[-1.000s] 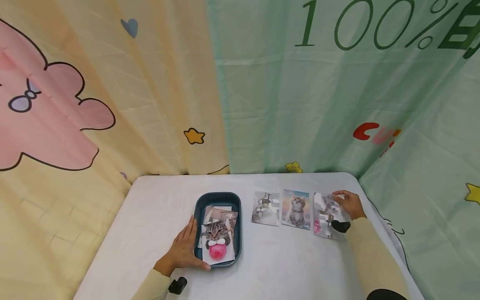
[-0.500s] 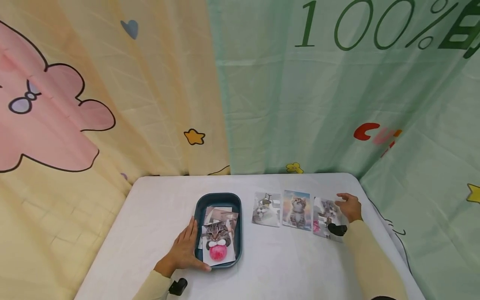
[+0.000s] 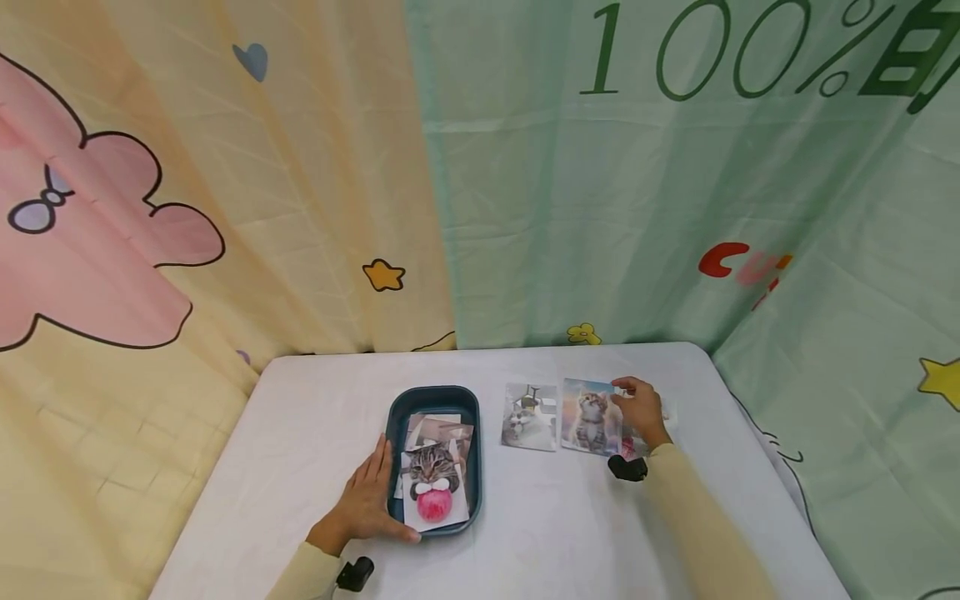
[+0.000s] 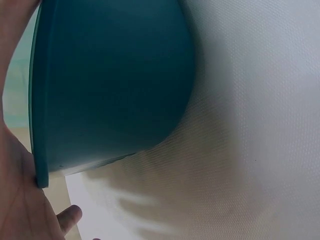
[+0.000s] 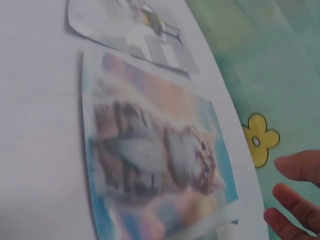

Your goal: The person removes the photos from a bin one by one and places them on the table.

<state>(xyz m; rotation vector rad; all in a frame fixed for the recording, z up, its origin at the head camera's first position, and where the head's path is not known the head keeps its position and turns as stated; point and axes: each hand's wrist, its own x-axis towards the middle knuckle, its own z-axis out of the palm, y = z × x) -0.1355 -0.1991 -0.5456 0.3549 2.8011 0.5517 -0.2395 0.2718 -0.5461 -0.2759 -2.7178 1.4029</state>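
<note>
A dark teal tray (image 3: 480, 467) holds several cat picture cards; the top card (image 3: 435, 479) shows a tabby cat above a pink ball. My left hand (image 3: 360, 504) rests along the tray's left side, fingers straight, thumb near its front corner. On the right, three cards lie in a row. My right hand (image 3: 641, 408) is over the upper right corner of the middle kitten card (image 3: 588, 421). In the right wrist view its fingers (image 5: 295, 205) are loosely bent, apart from the kitten card. The right card (image 3: 628, 447) is mostly hidden beneath that hand.
A pale card (image 3: 528, 417) with a grey-white cat lies left of the kitten card. White cloth covers the table (image 3: 555, 525). Printed curtains (image 3: 540, 208) hang behind and at both sides. A dark cable (image 3: 780, 458) runs along the right table edge.
My right hand has come off the upper corner of the right card and moved left to the kitten card. The left hand stays on the tray. The head view has shifted slightly.
</note>
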